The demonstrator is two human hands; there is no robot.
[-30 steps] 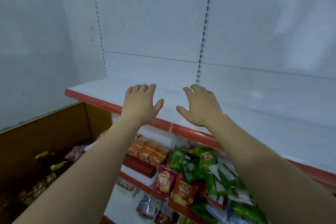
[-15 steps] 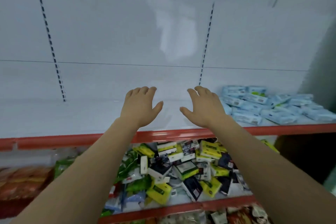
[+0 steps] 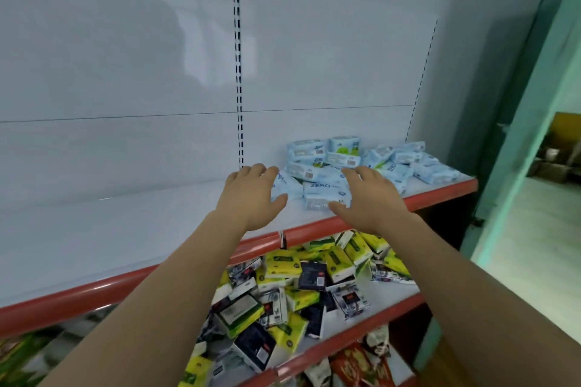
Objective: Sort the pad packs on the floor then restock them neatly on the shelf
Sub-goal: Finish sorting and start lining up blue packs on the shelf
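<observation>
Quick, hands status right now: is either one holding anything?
Left hand: open, fingers spread, holding nothing, at the edge of the blue pad packs.
Right hand: open, holding nothing, over the same pile.

Yellow and dark packets (image 3: 301, 289) lie jumbled on the lower shelf (image 3: 371, 317). Red snack bags (image 3: 361, 364) sit beneath. A green doorframe (image 3: 534, 122) stands right.

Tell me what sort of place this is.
Most likely a small shop aisle: a red-edged retail shelf bears a pile of light blue packs, and the shelf below holds jumbled yellow and dark packets.
</observation>
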